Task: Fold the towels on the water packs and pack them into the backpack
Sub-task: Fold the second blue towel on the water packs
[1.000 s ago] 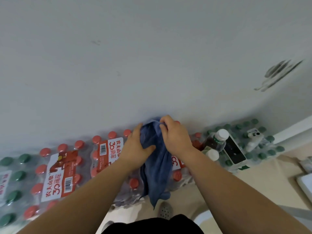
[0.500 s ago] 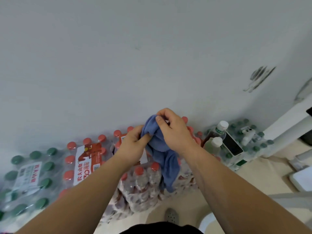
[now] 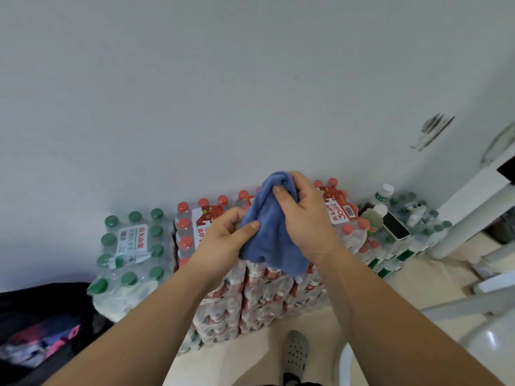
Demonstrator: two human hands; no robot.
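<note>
Both hands, left hand (image 3: 223, 240) and right hand (image 3: 303, 218), are pinching the bunched blue terry towel (image 3: 270, 240), mid-fold. Next: squaring it, then moving left to the open black backpack (image 3: 41, 324).

The blue towel (image 3: 274, 235) is soft, matt cloth. The water packs (image 3: 133, 254) are wrapped in glossy clear plastic film, with smooth plastic caps. The wall (image 3: 223, 79) is matt.
</note>
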